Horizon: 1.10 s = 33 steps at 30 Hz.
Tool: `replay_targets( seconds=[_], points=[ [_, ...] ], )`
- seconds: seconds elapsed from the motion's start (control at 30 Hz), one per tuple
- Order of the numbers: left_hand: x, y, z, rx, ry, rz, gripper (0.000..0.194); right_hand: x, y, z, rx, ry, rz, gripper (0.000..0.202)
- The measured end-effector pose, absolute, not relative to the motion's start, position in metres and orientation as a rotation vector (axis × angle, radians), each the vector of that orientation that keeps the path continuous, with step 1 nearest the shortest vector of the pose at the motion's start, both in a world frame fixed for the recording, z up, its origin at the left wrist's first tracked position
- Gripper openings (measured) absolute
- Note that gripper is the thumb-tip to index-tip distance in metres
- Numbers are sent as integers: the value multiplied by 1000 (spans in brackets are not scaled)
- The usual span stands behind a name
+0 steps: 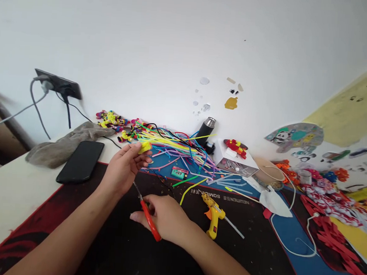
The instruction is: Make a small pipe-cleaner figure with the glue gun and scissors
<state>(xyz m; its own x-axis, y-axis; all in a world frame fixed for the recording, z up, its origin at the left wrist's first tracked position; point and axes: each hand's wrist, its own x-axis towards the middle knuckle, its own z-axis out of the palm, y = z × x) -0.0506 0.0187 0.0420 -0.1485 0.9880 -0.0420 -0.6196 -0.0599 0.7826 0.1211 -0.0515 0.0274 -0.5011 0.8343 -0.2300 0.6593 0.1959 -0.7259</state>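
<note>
My left hand [126,164] is raised over the back of the dark mat, with its fingers closed on a small bright yellow fuzzy piece [144,147]. Lower and to the right, my right hand [163,215] grips a red-handled tool [150,219] whose slim metal tip points up toward the left wrist. The tool's exact kind does not show. Behind the left hand lies a heap of coloured pipe cleaners [173,143]. A bent yellow-green pipe cleaner [190,189] rests on the mat beyond the right hand.
A yellow glue gun [213,216] with a glue stick lies right of my right hand. A black phone [81,162] is at left. Behind stand a black thermos [205,131] and a box [236,162]. A white cable [300,254] loops at right near red strips [335,242].
</note>
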Motion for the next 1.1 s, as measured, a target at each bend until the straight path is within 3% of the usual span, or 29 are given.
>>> replay_targets(
  seconds=[0.1,0.2,0.4,0.53,0.7,1.1],
  points=[
    [-51,18,45,624,805,1589,30,115,-46,35,-1432,-2439,884,43],
    [-50,17,46,641,830,1595,32,110,-43,40,-1348,-2557,790,43],
    [-43,15,40,715,855,1503,38,117,-41,46,-1301,-2168,1119,23],
    [-33,12,32,837,893,1411,45,138,-33,34,-1250,-1656,1340,36],
    [-20,5,19,1086,968,1250,45,165,-25,12,-1173,-1252,1343,51],
    [-9,-4,19,1348,1072,981,46,183,-17,0,-1079,-1158,1455,45]
  ],
)
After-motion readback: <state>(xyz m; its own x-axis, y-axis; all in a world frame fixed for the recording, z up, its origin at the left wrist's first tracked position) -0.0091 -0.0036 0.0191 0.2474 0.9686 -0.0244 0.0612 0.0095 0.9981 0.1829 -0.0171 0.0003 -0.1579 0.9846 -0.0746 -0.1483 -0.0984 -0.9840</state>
